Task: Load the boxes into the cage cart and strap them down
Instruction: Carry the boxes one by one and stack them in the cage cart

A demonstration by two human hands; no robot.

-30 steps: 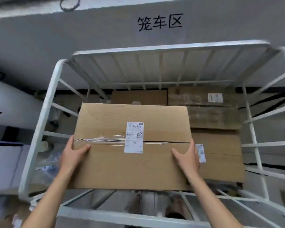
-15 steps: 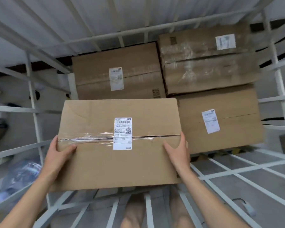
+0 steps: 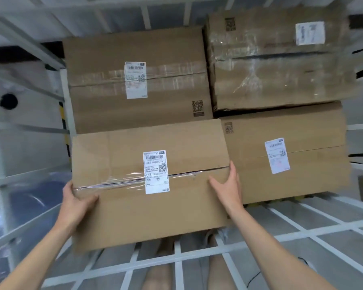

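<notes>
**Fourth box closing on the cart floor's front-left gap**

Left hand (image 3: 78,203) and right hand (image 3: 226,185) clamp the short ends of the taped brown cardboard carton (image 3: 134,212), fingers wrapped round its edges. It has dropped lower over the white wire cage cart (image 3: 302,231) floor since a second ago. Beyond it, three stowed cartons (image 3: 134,114) fill the back and right. Release looks close; no straps seen.

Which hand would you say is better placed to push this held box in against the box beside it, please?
Left, probably. The left hand grips the held box on its outer end, away from the neighbouring box; the right hand sits between the two.
</notes>
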